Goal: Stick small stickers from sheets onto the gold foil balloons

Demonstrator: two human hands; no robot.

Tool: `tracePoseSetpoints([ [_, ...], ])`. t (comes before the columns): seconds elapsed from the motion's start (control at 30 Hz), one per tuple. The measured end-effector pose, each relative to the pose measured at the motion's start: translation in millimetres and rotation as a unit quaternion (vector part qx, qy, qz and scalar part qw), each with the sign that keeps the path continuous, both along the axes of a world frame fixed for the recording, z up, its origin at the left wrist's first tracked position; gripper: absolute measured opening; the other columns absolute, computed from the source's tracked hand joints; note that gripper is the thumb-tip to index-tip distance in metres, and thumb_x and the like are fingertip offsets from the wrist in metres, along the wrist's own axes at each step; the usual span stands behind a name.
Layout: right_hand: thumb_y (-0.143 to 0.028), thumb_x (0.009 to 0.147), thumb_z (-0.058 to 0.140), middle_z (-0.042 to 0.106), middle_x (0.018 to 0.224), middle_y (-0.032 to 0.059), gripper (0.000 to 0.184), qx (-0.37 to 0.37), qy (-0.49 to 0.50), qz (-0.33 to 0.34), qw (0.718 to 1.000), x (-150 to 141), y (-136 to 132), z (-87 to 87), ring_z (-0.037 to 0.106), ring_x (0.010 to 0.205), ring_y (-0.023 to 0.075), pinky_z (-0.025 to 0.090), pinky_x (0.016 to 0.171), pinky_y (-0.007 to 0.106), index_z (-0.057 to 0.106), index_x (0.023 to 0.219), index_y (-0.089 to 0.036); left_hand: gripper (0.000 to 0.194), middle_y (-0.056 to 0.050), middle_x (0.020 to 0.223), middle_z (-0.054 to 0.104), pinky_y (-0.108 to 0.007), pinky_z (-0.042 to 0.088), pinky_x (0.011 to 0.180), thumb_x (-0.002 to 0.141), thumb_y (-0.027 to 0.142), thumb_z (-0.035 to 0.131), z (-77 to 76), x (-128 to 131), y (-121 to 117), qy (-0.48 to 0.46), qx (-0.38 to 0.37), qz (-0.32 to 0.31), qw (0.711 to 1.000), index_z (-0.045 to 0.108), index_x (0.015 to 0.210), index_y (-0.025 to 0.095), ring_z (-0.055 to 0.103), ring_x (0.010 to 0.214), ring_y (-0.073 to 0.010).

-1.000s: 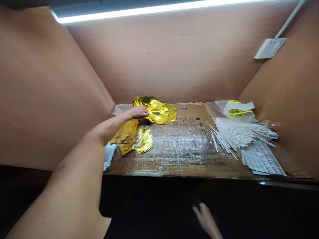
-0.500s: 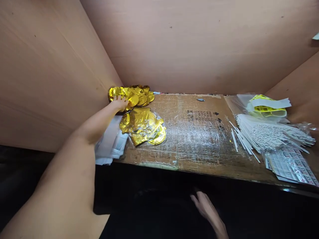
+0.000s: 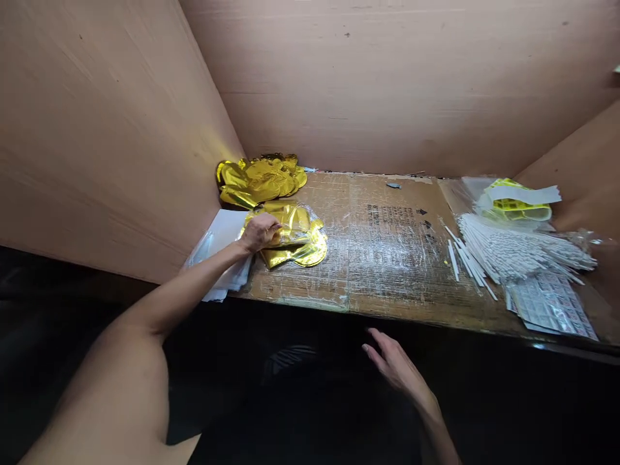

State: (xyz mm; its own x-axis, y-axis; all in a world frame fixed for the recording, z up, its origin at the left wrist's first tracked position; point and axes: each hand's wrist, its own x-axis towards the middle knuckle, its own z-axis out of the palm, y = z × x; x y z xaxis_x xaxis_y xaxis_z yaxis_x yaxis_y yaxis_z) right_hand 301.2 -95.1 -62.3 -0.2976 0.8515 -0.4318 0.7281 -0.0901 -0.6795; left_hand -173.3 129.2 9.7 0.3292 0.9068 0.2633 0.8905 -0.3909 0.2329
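My left hand (image 3: 261, 232) is closed over the front pile of gold foil pieces in clear plastic (image 3: 303, 242), which look like flat foil balloons. Its thumb and fingers pinch at the upper foil packet; the exact grip is partly hidden by the hand. Behind it, a looser heap of gold foil pieces (image 3: 266, 177) lies in the back left corner. White sheets and clear sleeves (image 3: 223, 242) lie under my left wrist. In front of the table edge, my right hand (image 3: 394, 365) hangs with thumb and fingers apart, holding nothing.
Cardboard covered with clear tape (image 3: 378, 258) lines the tabletop between wooden side and back panels (image 3: 363, 97). On the right are many white sticks (image 3: 513, 245), a yellow-patterned item in clear plastic (image 3: 520, 200) and printed sheets (image 3: 552, 303). A small grey piece (image 3: 393, 185) lies near the back.
My left hand has moved from the back heap of gold foil forward and right onto the front pile, closing there. My right hand has risen slightly toward the table edge. The view has shifted slightly.
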Motion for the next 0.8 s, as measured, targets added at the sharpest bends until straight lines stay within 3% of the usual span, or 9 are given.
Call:
tracePoseSetpoints([
  [0.07, -0.055, 0.102, 0.055, 0.069, 0.144, 0.0129, 0.054, 0.019, 0.071, -0.018, 0.997, -4.3, 3.9, 13.5, 0.065, 0.135, 0.0313, 0.050, 0.117, 0.047, 0.064, 0.146, -0.024, 0.034, -0.015, 0.099, 0.077, -0.041, 0.054, 0.092, 0.108, 0.034, 0.045, 8.8, 33.3, -8.3, -0.033, 0.028, -0.016, 0.999, 0.071, 0.093, 0.018, 0.069, 0.098, -0.0268],
  [0.13, -0.055, 0.102, 0.058, 0.075, 0.130, 0.0136, 0.053, 0.036, 0.158, -0.081, 0.983, -9.8, 9.3, 24.9, 0.073, 0.119, 0.0290, 0.057, 0.107, 0.045, 0.065, 0.142, -0.022, 0.032, -0.012, 0.097, 0.077, -0.038, 0.055, 0.088, 0.109, 0.037, 0.047, 10.8, 80.0, -23.8, -0.073, 0.036, -0.066, 0.994, 0.069, 0.094, 0.020, 0.070, 0.094, -0.0249],
  [0.27, -0.071, 0.099, 0.053, 0.078, 0.105, 0.0109, 0.076, 0.052, 0.304, -0.289, 0.906, -11.7, 28.7, 33.8, 0.079, 0.091, 0.0237, 0.065, 0.079, 0.036, 0.048, 0.154, -0.018, 0.028, -0.011, 0.114, 0.080, -0.041, 0.056, 0.096, 0.110, 0.033, 0.047, -7.9, 179.1, -68.3, -0.104, -0.019, -0.203, 0.973, 0.070, 0.099, 0.021, 0.073, 0.107, -0.0248],
  [0.33, -0.075, 0.098, 0.048, 0.075, 0.093, 0.0069, 0.078, 0.063, 0.310, -0.365, 0.876, -2.6, 38.7, 32.3, 0.076, 0.075, 0.0194, 0.062, 0.062, 0.028, 0.050, 0.150, -0.016, 0.025, -0.010, 0.127, 0.079, -0.046, 0.054, 0.104, 0.108, 0.035, 0.053, -18.6, 214.5, -84.3, -0.077, -0.052, -0.279, 0.956, 0.071, 0.098, 0.022, 0.070, 0.121, -0.0282],
  [0.4, -0.072, 0.093, 0.061, 0.071, 0.081, 0.0016, 0.070, 0.095, 0.267, -0.398, 0.873, 11.3, 44.5, 30.5, 0.066, 0.059, 0.0138, 0.055, 0.050, 0.023, 0.061, 0.134, -0.015, 0.027, -0.009, 0.129, 0.079, -0.048, 0.054, 0.105, 0.107, 0.041, 0.057, -23.3, 237.4, -88.3, -0.059, -0.074, -0.322, 0.942, 0.072, 0.096, 0.022, 0.069, 0.124, -0.0300],
  [0.47, -0.062, 0.087, 0.074, 0.065, 0.070, -0.0022, 0.055, 0.118, 0.228, -0.398, 0.881, 24.6, 45.0, 30.3, 0.055, 0.050, 0.0101, 0.048, 0.044, 0.021, 0.069, 0.113, -0.014, 0.032, -0.009, 0.125, 0.081, -0.047, 0.056, 0.100, 0.109, 0.042, 0.053, -20.4, 252.1, -80.8, -0.058, -0.081, -0.330, 0.939, 0.074, 0.098, 0.021, 0.072, 0.116, -0.0285],
  [0.53, -0.056, 0.087, 0.075, 0.062, 0.064, -0.0027, 0.044, 0.134, 0.214, -0.386, 0.887, 33.6, 41.8, 32.4, 0.050, 0.049, 0.0092, 0.045, 0.046, 0.021, 0.072, 0.098, -0.014, 0.034, -0.009, 0.136, 0.077, -0.047, 0.054, 0.103, 0.112, 0.040, 0.047, -12.9, 263.5, -67.3, -0.050, -0.075, -0.337, 0.937, 0.075, 0.109, 0.021, 0.070, 0.123, -0.0285],
  [0.63, -0.051, 0.092, 0.071, 0.065, 0.068, -0.0002, 0.038, 0.171, 0.168, -0.357, 0.903, 36.7, 34.8, 38.8, 0.054, 0.059, 0.0107, 0.044, 0.059, 0.024, 0.074, 0.086, -0.014, 0.037, -0.008, 0.161, 0.058, -0.055, 0.041, 0.121, 0.111, 0.040, 0.047, -4.3, 279.5, -47.9, 0.006, -0.077, -0.367, 0.927, 0.070, 0.135, 0.025, 0.048, 0.153, -0.0329],
  [0.8, -0.037, 0.096, 0.068, 0.067, 0.076, 0.0021, 0.029, 0.243, 0.089, -0.268, 0.928, 23.8, 25.3, 52.0, 0.058, 0.075, 0.0154, 0.044, 0.075, 0.028, 0.067, 0.075, -0.017, 0.052, -0.008, 0.173, 0.043, -0.061, 0.023, 0.131, 0.113, 0.045, 0.036, -10.9, 294.8, -35.3, 0.096, -0.120, -0.347, 0.925, 0.056, 0.157, 0.025, 0.031, 0.164, -0.0355],
])
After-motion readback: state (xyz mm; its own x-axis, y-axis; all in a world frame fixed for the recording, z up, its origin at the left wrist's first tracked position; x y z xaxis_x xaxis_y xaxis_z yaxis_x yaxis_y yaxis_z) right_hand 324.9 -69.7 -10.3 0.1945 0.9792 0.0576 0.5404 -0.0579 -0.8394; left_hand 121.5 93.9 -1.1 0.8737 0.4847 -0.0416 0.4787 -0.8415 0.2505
